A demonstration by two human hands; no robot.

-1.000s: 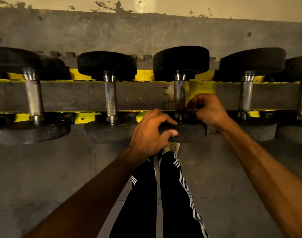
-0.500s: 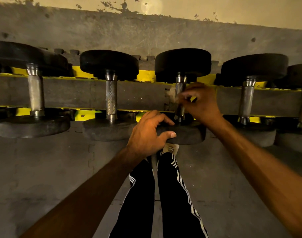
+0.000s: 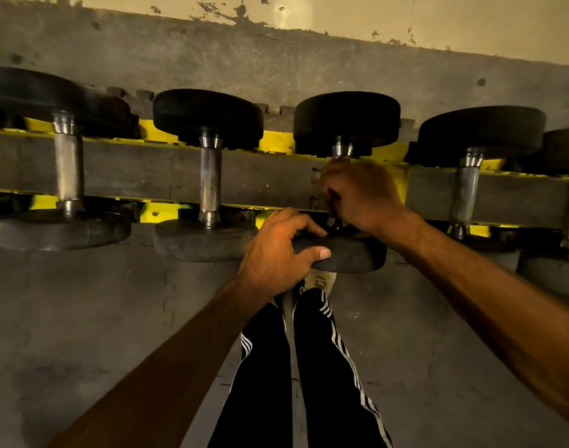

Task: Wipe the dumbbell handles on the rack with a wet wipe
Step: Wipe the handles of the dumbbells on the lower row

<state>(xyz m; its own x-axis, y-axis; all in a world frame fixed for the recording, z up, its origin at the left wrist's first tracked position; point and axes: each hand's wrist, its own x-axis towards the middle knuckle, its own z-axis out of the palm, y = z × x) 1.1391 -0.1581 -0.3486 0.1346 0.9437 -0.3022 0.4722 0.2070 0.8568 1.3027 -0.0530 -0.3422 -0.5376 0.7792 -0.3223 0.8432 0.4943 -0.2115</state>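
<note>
Rack point(image 3: 278, 141) runs across the frame on yellow rails, low against the wall. Five dumbbells lie across the rack, handles pointing at the person; the fifth is cut off at the rack's right end. Third dumbbell point(image 3: 346, 121) sits mid-rack, straight ahead of the person's legs point(image 3: 328, 367). Left hand point(image 3: 273, 253) grips its near head at the rack's front edge, fingers point(image 3: 304, 224) curled over the top and thumb on the rim, likely to steady it. Right hand point(image 3: 365, 195) is wrapped round the handle point(image 3: 341, 149) between the rack's two rails, fingers closed on the bar; only the far collar shows past the fist. No wipe in view; it may be inside the right fist, cannot tell. Step: wiping the third handle, about mid-task if the order is left to right, though the handles at the rack's left show nothing either way. Next: slide or twist the fist along the whole bar, then release both hands and shift to the fourth dumbbell point(image 3: 465, 192) toward the rack's right end.
</note>
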